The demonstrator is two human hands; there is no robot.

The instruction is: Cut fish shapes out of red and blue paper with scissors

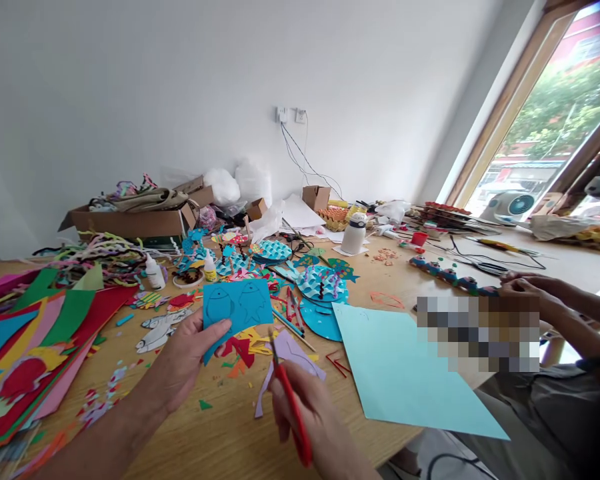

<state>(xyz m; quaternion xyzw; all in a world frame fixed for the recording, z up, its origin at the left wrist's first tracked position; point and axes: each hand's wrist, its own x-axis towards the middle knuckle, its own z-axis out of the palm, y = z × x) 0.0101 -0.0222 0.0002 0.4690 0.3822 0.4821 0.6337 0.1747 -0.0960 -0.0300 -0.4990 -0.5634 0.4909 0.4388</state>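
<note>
My left hand [183, 360] grips a blue sheet of paper [237, 305] by its lower left corner; two fish are drawn on it in outline. My right hand [313, 417] is closed round red-handled scissors [290, 397], whose blades point up toward the sheet's lower right edge without touching it. Both hands hover over a wooden table [220, 433]. Coloured paper scraps [243, 350] and a lilac cut-out [293, 353] lie under the hands.
A large light-blue sheet [410, 373] lies to the right. Stacked coloured paper [35, 340] fills the left. Glue bottles [209, 267], blue paper fish crafts [323, 287], cardboard boxes [130, 220] and a white jar [354, 233] stand behind. Another person's hands [525, 287] work at the right.
</note>
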